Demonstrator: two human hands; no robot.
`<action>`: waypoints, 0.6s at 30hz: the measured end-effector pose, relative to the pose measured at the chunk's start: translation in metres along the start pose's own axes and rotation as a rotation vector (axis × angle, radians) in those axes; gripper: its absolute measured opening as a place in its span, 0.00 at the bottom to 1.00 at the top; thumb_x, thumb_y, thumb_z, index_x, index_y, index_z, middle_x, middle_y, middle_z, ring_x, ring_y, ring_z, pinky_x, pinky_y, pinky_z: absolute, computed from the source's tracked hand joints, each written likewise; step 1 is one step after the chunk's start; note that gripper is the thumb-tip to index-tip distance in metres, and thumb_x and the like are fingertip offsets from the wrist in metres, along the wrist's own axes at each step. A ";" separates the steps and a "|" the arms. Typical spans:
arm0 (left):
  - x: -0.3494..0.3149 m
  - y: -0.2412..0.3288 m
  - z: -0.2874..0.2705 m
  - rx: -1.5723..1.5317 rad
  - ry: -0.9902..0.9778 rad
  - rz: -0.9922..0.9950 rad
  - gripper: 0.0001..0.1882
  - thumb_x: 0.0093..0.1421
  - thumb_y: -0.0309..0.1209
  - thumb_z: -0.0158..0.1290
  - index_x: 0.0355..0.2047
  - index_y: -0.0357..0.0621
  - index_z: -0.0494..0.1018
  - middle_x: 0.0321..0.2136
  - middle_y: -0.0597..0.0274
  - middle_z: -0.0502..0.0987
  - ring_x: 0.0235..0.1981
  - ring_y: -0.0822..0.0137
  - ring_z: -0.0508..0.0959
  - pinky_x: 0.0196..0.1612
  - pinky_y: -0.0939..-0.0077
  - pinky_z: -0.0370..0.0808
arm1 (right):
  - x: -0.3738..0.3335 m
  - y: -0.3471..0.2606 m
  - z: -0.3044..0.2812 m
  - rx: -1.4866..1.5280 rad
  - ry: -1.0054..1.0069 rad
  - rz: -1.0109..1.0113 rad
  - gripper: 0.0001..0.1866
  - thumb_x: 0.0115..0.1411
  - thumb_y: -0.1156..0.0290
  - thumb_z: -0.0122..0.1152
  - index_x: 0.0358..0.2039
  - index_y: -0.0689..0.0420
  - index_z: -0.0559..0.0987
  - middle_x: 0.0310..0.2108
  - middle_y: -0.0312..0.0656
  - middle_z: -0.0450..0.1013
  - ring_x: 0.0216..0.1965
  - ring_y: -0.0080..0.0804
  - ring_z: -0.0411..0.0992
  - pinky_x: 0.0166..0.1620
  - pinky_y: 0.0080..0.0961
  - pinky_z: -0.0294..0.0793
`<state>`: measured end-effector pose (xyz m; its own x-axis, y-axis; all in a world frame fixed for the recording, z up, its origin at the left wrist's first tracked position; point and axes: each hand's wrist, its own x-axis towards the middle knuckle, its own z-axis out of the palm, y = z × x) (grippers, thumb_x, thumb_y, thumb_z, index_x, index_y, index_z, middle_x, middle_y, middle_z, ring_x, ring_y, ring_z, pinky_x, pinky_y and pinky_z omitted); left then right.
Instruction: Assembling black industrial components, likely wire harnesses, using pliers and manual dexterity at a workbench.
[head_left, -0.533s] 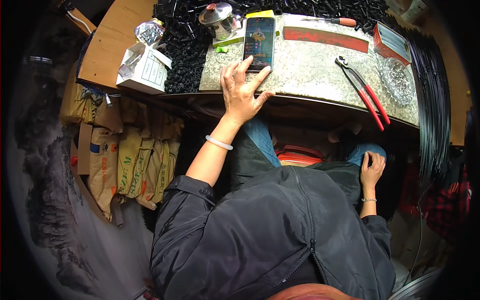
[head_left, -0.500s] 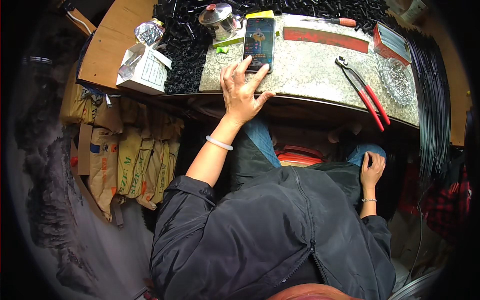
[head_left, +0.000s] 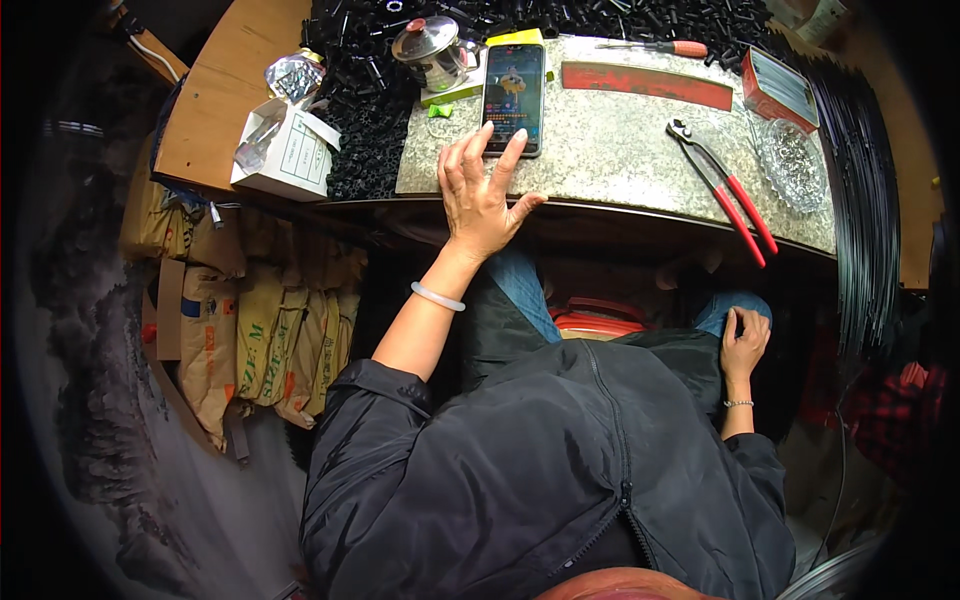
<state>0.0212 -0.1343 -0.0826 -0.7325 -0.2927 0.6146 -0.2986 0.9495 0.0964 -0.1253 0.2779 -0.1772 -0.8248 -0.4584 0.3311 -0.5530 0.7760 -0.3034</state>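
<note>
My left hand (head_left: 476, 198) reaches over the near edge of the bench, its fingers spread and holding nothing. Its fingertips lie at the lower end of a smartphone (head_left: 514, 92) with a lit screen, which leans against a yellow-green block. On my knee rests my right hand (head_left: 744, 340), fingers loosely bent and a little apart, with nothing seen in it. Just left of the phone stands a lidded glass-and-metal cup (head_left: 432, 52), with a small green wrapper (head_left: 439, 111) in front of it. Red-handled pliers (head_left: 722, 192) lie farther right, jaws away from me.
Many black plastic parts (head_left: 380, 110) cover the far and left bench. A white carton (head_left: 290, 150) sits left. A red strip (head_left: 646, 84), a screwdriver (head_left: 672, 48), a red-and-white box (head_left: 780, 88), a glass dish (head_left: 793, 163) and long black rods (head_left: 868, 210) are at right.
My left hand stays by the phone, its fingers slightly shifted at the screen's lower end. The view has tilted a little. My right hand has not visibly moved.
</note>
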 end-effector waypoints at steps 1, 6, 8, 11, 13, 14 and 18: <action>0.000 0.000 0.001 -0.023 0.020 -0.005 0.32 0.55 0.64 0.42 0.54 0.66 0.69 0.57 0.58 0.60 0.57 0.55 0.57 0.60 0.48 0.49 | 0.000 0.001 0.000 -0.006 0.001 -0.002 0.04 0.57 0.69 0.58 0.29 0.55 0.78 0.29 0.35 0.72 0.36 0.35 0.68 0.42 0.29 0.64; 0.000 0.000 -0.001 0.032 -0.027 0.021 0.31 0.55 0.64 0.42 0.54 0.67 0.69 0.56 0.56 0.60 0.57 0.54 0.57 0.60 0.49 0.49 | 0.000 0.001 -0.001 -0.007 0.001 0.001 0.04 0.57 0.69 0.58 0.29 0.55 0.78 0.28 0.35 0.72 0.35 0.34 0.68 0.41 0.29 0.64; 0.000 0.000 0.000 0.009 -0.005 0.006 0.31 0.55 0.64 0.42 0.54 0.67 0.69 0.56 0.56 0.60 0.57 0.54 0.57 0.60 0.50 0.50 | 0.000 -0.001 -0.002 -0.013 -0.001 -0.002 0.04 0.57 0.69 0.58 0.29 0.55 0.78 0.28 0.34 0.72 0.35 0.34 0.68 0.41 0.28 0.64; 0.000 0.000 0.000 -0.025 0.029 0.007 0.30 0.55 0.63 0.42 0.54 0.67 0.70 0.55 0.57 0.61 0.57 0.54 0.57 0.60 0.50 0.50 | 0.000 0.000 0.000 -0.002 0.004 0.001 0.04 0.57 0.69 0.58 0.29 0.55 0.78 0.28 0.34 0.72 0.35 0.34 0.68 0.41 0.28 0.63; 0.000 -0.001 -0.002 0.044 -0.037 0.047 0.30 0.56 0.63 0.43 0.54 0.67 0.70 0.55 0.56 0.61 0.56 0.55 0.58 0.60 0.50 0.50 | 0.000 0.001 0.000 -0.010 0.006 -0.002 0.04 0.57 0.69 0.58 0.28 0.55 0.78 0.28 0.34 0.72 0.35 0.34 0.68 0.41 0.28 0.63; 0.001 0.000 -0.001 0.043 -0.037 0.047 0.30 0.56 0.63 0.43 0.54 0.67 0.70 0.55 0.56 0.61 0.56 0.55 0.58 0.60 0.50 0.50 | 0.000 0.001 0.000 -0.016 0.007 -0.005 0.04 0.57 0.69 0.58 0.28 0.54 0.78 0.28 0.34 0.72 0.35 0.34 0.68 0.41 0.28 0.63; 0.001 0.000 -0.001 0.009 -0.008 0.021 0.29 0.56 0.63 0.42 0.52 0.67 0.71 0.55 0.56 0.62 0.56 0.54 0.58 0.60 0.51 0.50 | 0.000 0.000 0.000 -0.001 0.006 0.006 0.04 0.57 0.69 0.58 0.28 0.54 0.78 0.28 0.34 0.72 0.35 0.34 0.68 0.41 0.29 0.64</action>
<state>0.0215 -0.1346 -0.0813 -0.7431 -0.2741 0.6105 -0.2890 0.9543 0.0766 -0.1255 0.2783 -0.1770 -0.8275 -0.4511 0.3342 -0.5478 0.7791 -0.3048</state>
